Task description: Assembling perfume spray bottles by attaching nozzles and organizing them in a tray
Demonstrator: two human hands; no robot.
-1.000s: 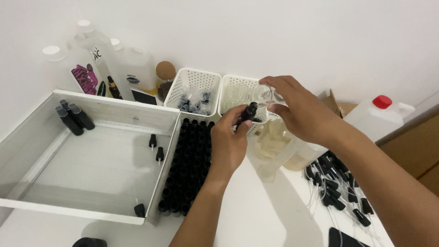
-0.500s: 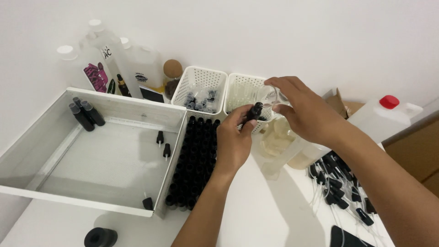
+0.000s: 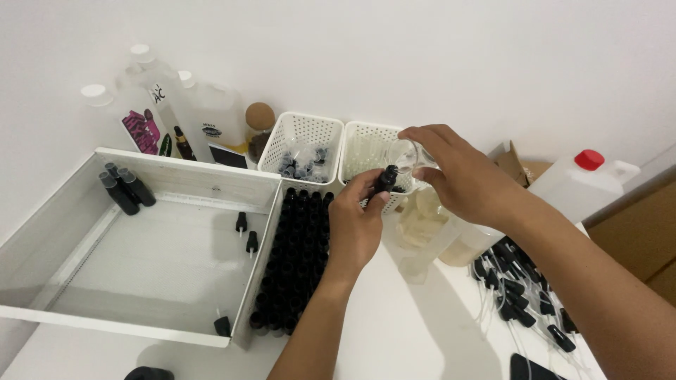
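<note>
My left hand (image 3: 355,225) holds a small black bottle (image 3: 386,179) up by its body, above the rows of black bottles (image 3: 294,257) in the white tray. My right hand (image 3: 461,176) grips a clear glass beaker (image 3: 407,153), tilted so its lip is over the small bottle's mouth. Below the hands stands a clear plastic jug (image 3: 421,229) with pale liquid.
A large white tray (image 3: 172,186) holds three black bottles at its far left and a few loose droppers. Two white perforated baskets (image 3: 303,137) stand at the back. Large white-capped bottles stand by the wall. A red-capped canister (image 3: 581,186) and a pile of black dropper caps (image 3: 521,295) lie right.
My view has shifted slightly. Both hands stay together, with the beaker tipped a little more toward the small bottle.
</note>
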